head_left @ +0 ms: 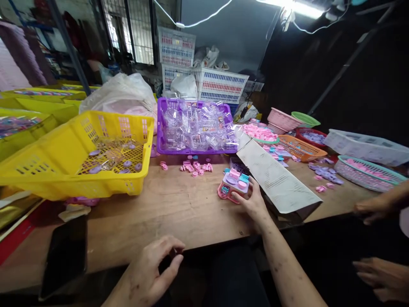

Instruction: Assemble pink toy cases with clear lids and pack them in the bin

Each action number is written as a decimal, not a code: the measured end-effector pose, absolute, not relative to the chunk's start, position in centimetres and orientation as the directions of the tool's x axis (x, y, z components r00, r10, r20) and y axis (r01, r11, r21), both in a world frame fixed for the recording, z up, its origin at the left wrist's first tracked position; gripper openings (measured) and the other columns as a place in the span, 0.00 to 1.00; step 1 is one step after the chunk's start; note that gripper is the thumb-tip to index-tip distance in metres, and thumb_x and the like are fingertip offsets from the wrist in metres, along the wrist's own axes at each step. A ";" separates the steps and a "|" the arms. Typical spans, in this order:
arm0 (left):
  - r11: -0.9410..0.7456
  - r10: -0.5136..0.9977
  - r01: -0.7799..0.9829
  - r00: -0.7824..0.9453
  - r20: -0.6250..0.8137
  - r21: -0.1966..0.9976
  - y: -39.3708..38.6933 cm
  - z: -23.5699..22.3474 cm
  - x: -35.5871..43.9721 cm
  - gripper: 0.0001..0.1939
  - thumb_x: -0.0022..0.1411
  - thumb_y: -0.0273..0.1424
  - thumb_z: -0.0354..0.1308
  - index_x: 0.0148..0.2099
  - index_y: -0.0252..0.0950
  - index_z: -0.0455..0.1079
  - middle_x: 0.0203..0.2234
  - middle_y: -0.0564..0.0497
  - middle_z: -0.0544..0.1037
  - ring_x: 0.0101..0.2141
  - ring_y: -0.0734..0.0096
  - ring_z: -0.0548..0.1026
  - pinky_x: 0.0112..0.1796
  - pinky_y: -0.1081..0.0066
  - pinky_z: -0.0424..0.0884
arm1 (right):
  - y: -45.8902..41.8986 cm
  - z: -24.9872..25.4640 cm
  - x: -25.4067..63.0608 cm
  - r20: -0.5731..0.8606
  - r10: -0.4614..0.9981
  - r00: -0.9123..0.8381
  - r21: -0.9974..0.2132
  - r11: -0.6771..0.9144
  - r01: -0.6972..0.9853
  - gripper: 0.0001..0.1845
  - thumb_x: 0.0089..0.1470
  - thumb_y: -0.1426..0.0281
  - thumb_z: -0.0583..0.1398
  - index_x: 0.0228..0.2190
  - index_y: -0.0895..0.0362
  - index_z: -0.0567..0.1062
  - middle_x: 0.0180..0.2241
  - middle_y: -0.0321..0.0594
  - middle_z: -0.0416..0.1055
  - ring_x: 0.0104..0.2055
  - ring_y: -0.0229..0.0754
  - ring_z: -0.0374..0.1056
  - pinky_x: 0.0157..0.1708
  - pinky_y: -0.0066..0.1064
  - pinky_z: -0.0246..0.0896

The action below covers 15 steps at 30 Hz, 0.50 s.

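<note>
On the wooden table, my right hand grips a small toy kitchen set, a pink and lilac piece with blue and pink parts on top. Its thumb lies along the near side, and the fingers curl around the right side. My left hand hovers by the table's front edge with thumb and fingers apart and nothing between them. Beyond the toy lies a loose group of small pink plastic parts. A long white cardboard flap slants down just right of my right hand.
At left stands a yellow basket with a few lilac pieces; a black phone lies in front. A purple basket holds clear plastic packs. Bowls and baskets of parts, including a mint-rimmed basket, fill the right. Another person's hands are at far right.
</note>
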<state>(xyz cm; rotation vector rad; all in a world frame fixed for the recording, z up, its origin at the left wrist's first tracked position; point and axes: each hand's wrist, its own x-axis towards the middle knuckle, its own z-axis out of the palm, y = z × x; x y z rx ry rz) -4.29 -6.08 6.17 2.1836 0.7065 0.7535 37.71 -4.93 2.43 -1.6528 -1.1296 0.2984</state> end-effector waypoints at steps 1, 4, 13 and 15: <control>-0.585 0.677 0.271 0.682 0.276 0.764 -6.0 6.0 -4.2 0.09 0.79 0.37 0.55 0.52 0.46 0.76 0.43 0.52 0.84 0.43 0.66 0.85 0.46 0.68 0.83 | -4.3 2.8 37.6 0.301 0.825 0.479 -0.861 0.019 0.509 0.58 0.46 0.41 0.76 0.68 0.55 0.64 0.63 0.60 0.72 0.64 0.67 0.73 0.64 0.62 0.71; -0.507 0.762 0.354 0.610 0.217 0.786 -4.8 5.1 -4.1 0.14 0.78 0.39 0.55 0.61 0.45 0.72 0.53 0.47 0.82 0.51 0.58 0.83 0.54 0.55 0.83 | -3.4 3.9 36.3 0.203 0.937 0.285 -0.880 0.047 0.473 0.53 0.48 0.42 0.77 0.65 0.54 0.69 0.57 0.57 0.78 0.58 0.64 0.78 0.61 0.59 0.75; -0.430 0.819 0.250 0.512 0.258 0.868 0.4 3.1 -1.2 0.46 0.62 0.34 0.73 0.76 0.46 0.54 0.69 0.41 0.70 0.68 0.45 0.73 0.69 0.42 0.72 | 1.2 6.2 28.8 0.075 0.960 -0.269 -0.728 0.237 0.643 0.53 0.52 0.57 0.79 0.73 0.45 0.68 0.68 0.50 0.73 0.66 0.59 0.74 0.66 0.57 0.72; -0.486 0.835 0.264 0.422 0.354 0.833 1.0 2.2 -0.6 0.49 0.60 0.34 0.75 0.77 0.47 0.54 0.69 0.41 0.69 0.67 0.44 0.74 0.68 0.41 0.74 | 3.0 7.4 28.1 0.095 0.955 -0.281 -0.661 0.271 0.699 0.48 0.56 0.63 0.76 0.73 0.45 0.68 0.63 0.49 0.78 0.59 0.54 0.79 0.57 0.51 0.78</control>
